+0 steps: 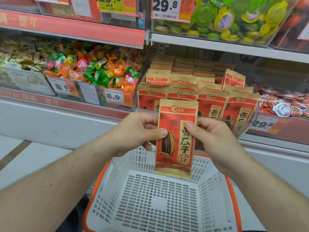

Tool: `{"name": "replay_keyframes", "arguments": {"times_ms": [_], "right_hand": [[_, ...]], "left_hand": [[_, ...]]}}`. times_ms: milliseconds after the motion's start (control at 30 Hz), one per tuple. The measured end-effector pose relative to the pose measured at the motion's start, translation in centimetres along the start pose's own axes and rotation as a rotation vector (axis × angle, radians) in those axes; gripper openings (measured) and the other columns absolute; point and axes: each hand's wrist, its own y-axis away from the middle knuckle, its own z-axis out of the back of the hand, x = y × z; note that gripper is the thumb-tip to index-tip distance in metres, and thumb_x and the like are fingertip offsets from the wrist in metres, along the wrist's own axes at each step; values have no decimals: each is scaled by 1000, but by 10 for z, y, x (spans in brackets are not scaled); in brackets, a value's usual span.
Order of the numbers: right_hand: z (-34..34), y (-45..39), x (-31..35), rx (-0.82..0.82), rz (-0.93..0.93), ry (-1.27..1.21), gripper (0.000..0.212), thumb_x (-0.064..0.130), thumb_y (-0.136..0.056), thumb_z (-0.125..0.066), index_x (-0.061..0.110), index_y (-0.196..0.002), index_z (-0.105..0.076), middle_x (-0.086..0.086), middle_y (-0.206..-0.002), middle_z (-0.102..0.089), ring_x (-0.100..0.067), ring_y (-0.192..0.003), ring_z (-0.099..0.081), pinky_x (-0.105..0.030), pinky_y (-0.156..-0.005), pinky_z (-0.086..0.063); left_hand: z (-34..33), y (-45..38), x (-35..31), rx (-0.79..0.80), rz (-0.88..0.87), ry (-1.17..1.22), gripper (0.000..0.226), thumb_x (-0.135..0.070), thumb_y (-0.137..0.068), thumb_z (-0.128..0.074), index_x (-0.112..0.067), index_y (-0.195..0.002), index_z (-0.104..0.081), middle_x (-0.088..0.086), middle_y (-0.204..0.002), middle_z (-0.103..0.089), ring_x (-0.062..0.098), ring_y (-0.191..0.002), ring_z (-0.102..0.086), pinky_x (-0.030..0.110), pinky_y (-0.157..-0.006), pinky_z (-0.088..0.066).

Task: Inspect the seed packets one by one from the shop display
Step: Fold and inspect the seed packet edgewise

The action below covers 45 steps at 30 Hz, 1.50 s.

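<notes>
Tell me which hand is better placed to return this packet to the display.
Probably the right hand: it pinches the held seed packet on the side nearest the display packets. The left hand grips the far edge.

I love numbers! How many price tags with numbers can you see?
5: a yellow tag and a white tag up top, the 8.8 tag and 8.9 tag middle left, a 29.8 tag low right. Others may be hidden.

A seed packet [175,139] is held upright above the basket [167,198], before the shelved packets [197,84].
</notes>
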Motion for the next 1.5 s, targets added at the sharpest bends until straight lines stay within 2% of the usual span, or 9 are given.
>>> {"name": "replay_keyframes", "arguments": {"times_ms": [200, 367, 500, 767, 933, 1067, 1267, 1367, 1500], "right_hand": [[6, 4, 2, 176, -107, 68, 38, 27, -68, -69, 5, -99, -68, -14, -87, -76, -23, -75, -73, -29, -58, -56], [3, 5, 2, 181, -102, 4, 41, 25, -72, -67, 1, -105, -65, -16, -90, -76, -27, -81, -74, -35, -64, -61], [7, 6, 4, 255, -131, 27, 50, 20, -69, -72, 6, -115, -61, -17, -98, -75, -33, -89, -73, -41, -70, -61], [8, 8, 4, 384, -149, 65, 59, 10, -67, -74, 11, -122, -53, -18, -101, -74, -28, -86, -72, -26, -57, -57], [7, 8, 3, 385, -153, 45, 55, 7, -69, -72, 11, -121, -54, -18, -101, -74, -26, -83, -73, -24, -54, -57], [7, 6, -1, 415, -271, -76, 56, 7, -71, -71, 3, -125, -55, -25, -110, -70, -26, -83, -73, -23, -51, -57], [4, 2, -8, 447, -370, -228, 94, 27, -40, -99, -1, -122, -61, -30, -112, -67, -26, -74, -74, -24, -49, -58], [0, 5, -3, 387, -363, -135, 75, 16, -59, -88, 1, -125, -57, -27, -108, -70, -26, -75, -74, -23, -49, -57], [-15, 13, -3, 215, -220, 338, 46, 0, -78, -79, 19, -113, -56, -10, -87, -76, -27, -74, -74, -34, -56, -60]], "left_hand": [[4, -1, -2, -73, -9, 93, 29, -27, -71, -68, -14, -97, -71, 3, -83, -77, 12, -63, -70, 19, -46, -51], [5, 3, 1, 60, 82, 63, 44, -26, -71, -71, -11, -112, -68, 13, -98, -76, 20, -74, -71, 23, -50, -55], [7, 4, 1, 77, 65, 63, 36, -24, -76, -75, -13, -110, -69, 15, -98, -76, 23, -76, -71, 22, -49, -55], [10, 5, -1, 87, 73, 61, 39, -27, -77, -74, -10, -112, -69, 19, -98, -75, 44, -88, -57, 21, -46, -53], [11, 5, 0, 102, 84, 42, 40, -28, -73, -69, -10, -108, -69, 16, -91, -74, 36, -81, -58, 21, -46, -53], [10, 4, 0, 119, 175, 6, 46, -36, -74, -66, -6, -109, -68, 12, -83, -74, 17, -56, -64, 19, -46, -52], [10, 5, -3, 148, 281, 34, 36, -41, -77, -62, -11, -96, -68, 6, -75, -73, 9, -47, -61, 16, -41, -49], [11, 4, -1, 138, 286, -13, 31, -38, -84, -62, -12, -101, -68, 6, -83, -75, 12, -56, -66, 18, -47, -52], [5, 1, 13, 20, 246, -212, 22, -28, -97, -61, -19, -118, -64, 0, -99, -77, 17, -82, -72, 31, -69, -59]]}}
